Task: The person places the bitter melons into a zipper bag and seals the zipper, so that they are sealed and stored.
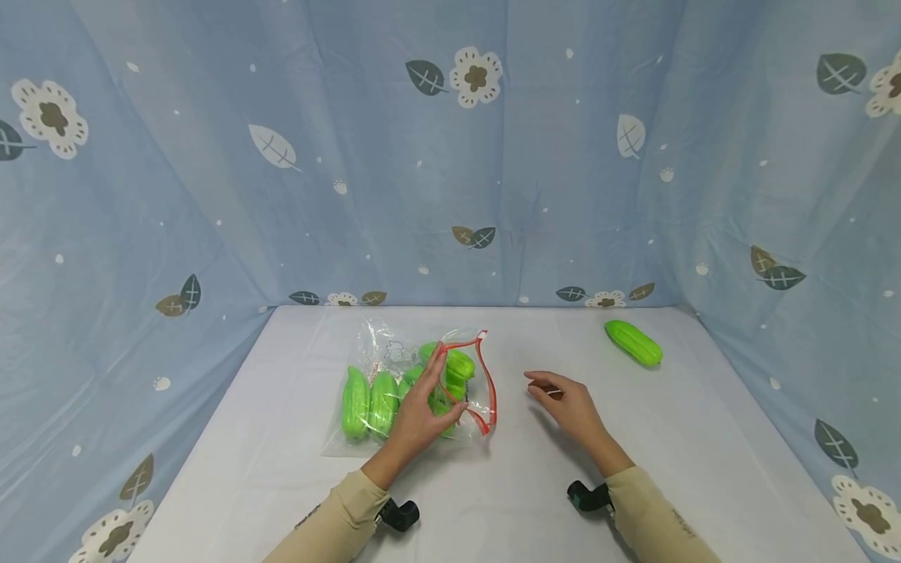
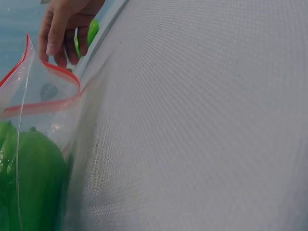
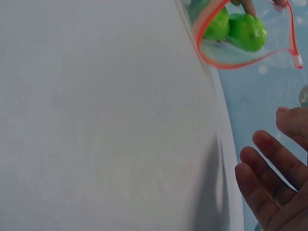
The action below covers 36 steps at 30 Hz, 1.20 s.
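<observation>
Your left hand (image 1: 420, 414): thumb and fingers spread, touching bag (image 1: 394, 352) of gourds (image 1: 356, 403) | your right hand (image 1: 568, 403): fingers loosely bent, between bag and lone gourd (image 1: 633, 342)

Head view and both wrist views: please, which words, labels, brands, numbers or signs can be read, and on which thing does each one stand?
No text can be read in any view.
Left sleeve: small dark marks, perhaps lettering, too small to read.
Right sleeve: similar marks, also too small.
Clear bag: tiny marks, perhaps print, too blurred to read.
</observation>
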Tool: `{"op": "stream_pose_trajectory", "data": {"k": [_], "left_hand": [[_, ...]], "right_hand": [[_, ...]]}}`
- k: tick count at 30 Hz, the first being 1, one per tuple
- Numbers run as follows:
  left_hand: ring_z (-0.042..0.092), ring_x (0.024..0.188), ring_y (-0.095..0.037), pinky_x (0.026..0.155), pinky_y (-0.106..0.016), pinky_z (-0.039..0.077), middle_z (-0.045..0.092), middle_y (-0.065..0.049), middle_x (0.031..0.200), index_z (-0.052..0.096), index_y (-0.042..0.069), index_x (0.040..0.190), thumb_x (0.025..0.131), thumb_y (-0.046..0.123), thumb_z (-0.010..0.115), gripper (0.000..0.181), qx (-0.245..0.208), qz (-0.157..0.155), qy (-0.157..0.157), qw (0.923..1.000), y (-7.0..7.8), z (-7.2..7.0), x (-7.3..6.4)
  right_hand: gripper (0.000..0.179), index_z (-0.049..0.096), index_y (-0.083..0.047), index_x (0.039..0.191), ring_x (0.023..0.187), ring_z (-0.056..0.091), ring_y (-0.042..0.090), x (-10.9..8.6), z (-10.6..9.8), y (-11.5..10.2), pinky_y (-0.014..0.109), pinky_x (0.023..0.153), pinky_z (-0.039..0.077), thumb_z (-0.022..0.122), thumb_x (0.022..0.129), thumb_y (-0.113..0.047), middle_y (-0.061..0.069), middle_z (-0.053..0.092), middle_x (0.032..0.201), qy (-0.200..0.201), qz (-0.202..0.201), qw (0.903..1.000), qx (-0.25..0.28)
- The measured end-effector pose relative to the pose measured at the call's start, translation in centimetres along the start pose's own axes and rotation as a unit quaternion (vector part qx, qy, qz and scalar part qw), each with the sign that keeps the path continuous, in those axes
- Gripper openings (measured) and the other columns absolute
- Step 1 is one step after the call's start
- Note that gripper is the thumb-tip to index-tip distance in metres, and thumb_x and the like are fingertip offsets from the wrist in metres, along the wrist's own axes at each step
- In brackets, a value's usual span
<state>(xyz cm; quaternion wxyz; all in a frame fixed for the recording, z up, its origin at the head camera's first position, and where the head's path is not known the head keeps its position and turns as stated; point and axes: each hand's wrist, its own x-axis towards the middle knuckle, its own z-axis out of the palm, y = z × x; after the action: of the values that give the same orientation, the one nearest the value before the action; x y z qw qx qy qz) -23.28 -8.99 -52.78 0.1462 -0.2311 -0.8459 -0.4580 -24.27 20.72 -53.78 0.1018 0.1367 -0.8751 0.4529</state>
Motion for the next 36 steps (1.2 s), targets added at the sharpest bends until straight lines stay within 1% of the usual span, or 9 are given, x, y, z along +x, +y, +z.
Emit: {"op": "stream_pose_trajectory", "data": {"k": [12,19,26,33,35,36], "left_hand": [[0.030,0.150,-0.022,0.113,-0.051,0.040,0.020,0.007,0.169,0.029,0.015,0.162,0.087,0.026,0.081,0.092,0.002,-0.003,0.001,1.0000,0.0,0.0,0.0],[0.031,0.149,-0.024,0.112,-0.052,0.040,0.020,0.007,0.169,0.029,0.015,0.162,0.087,0.026,0.081,0.092,0.001,-0.001,0.003,1.0000,0.1,0.0,-0.1],[0.030,0.150,-0.024,0.113,-0.052,0.038,0.020,0.006,0.169,0.029,0.014,0.162,0.087,0.027,0.081,0.092,-0.002,-0.002,0.002,1.0000,0.1,0.0,-0.1],[0.030,0.150,-0.023,0.114,-0.052,0.038,0.019,0.007,0.169,0.028,0.017,0.162,0.087,0.028,0.080,0.092,-0.008,-0.004,0.000,1.0000,0.0,0.0,-0.1],[0.030,0.150,-0.023,0.114,-0.052,0.038,0.019,0.007,0.169,0.028,0.017,0.162,0.087,0.028,0.080,0.092,-0.008,-0.004,0.000,1.0000,-0.1,0.0,0.0],[0.030,0.150,-0.023,0.114,-0.052,0.038,0.019,0.007,0.169,0.028,0.017,0.162,0.087,0.028,0.080,0.092,-0.008,-0.003,0.000,1.0000,-0.1,0.0,0.0]], "right_hand": [[0.029,0.073,-0.014,0.126,0.097,0.070,0.016,-0.5,-2.2,1.8,0.024,0.082,0.058,0.071,0.097,-0.018,0.001,0.075,0.109,0.021,0.006,0.9997,-0.015],[0.029,0.073,-0.012,0.125,0.098,0.070,0.018,-0.8,-3.3,2.8,0.021,0.081,0.057,0.071,0.097,-0.016,0.003,0.076,0.108,0.039,0.014,0.9988,-0.026],[0.028,0.073,-0.013,0.125,0.098,0.068,0.014,-1.0,-4.4,3.5,0.014,0.080,0.053,0.070,0.098,-0.016,0.004,0.075,0.110,0.054,0.032,0.9971,-0.042],[0.030,0.072,-0.011,0.127,0.096,0.069,0.022,-1.0,-5.6,4.2,0.010,0.080,0.050,0.070,0.097,-0.015,0.007,0.075,0.107,0.066,0.037,0.9953,-0.061],[0.030,0.072,-0.011,0.127,0.095,0.069,0.019,-0.9,-5.8,4.6,0.009,0.080,0.049,0.071,0.097,-0.015,0.007,0.075,0.106,0.071,0.040,0.9943,-0.069],[0.031,0.072,-0.012,0.128,0.094,0.069,0.016,-0.9,-6.0,4.9,0.009,0.080,0.049,0.071,0.097,-0.015,0.007,0.075,0.106,0.074,0.042,0.9937,-0.072]]}}
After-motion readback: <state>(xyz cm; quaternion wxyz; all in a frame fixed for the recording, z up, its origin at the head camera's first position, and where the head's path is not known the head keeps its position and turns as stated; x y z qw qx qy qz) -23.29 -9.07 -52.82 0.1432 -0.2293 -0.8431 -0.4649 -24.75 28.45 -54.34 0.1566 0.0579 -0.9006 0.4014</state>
